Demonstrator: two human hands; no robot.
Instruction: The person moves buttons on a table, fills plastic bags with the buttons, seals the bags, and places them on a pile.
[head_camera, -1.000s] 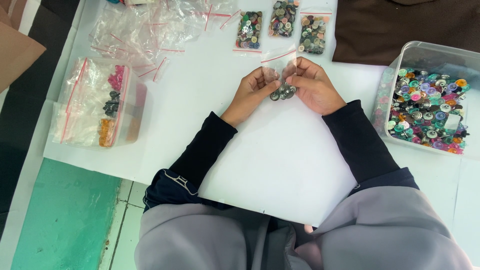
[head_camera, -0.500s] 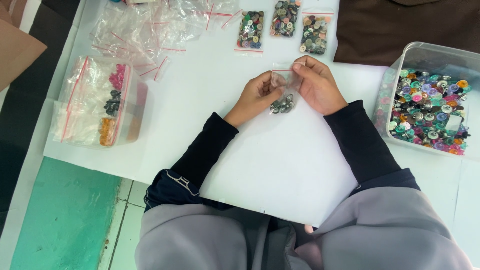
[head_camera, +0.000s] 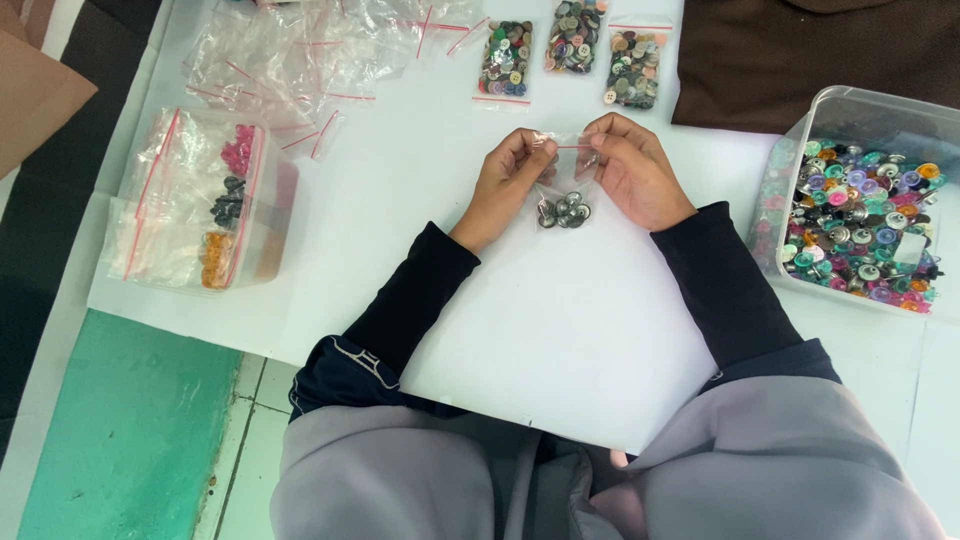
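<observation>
A small clear zip bag (head_camera: 563, 205) with several grey and silver buttons in its bottom hangs between both hands above the white sheet (head_camera: 520, 330). My left hand (head_camera: 512, 180) pinches the bag's top left corner. My right hand (head_camera: 632, 170) pinches the top right, by the red zip strip. Three filled button bags (head_camera: 570, 50) lie in a row just beyond the hands.
A clear tub (head_camera: 860, 215) full of mixed coloured buttons stands at the right. A pile of empty zip bags (head_camera: 290, 60) lies at the upper left, above a clear box (head_camera: 200, 200) with pink, black and orange items. Brown cloth (head_camera: 820, 50) covers the upper right.
The hands have drawn slightly apart, stretching the bag's top edge between them. The buttons now hang lower, in the bottom of the bag.
</observation>
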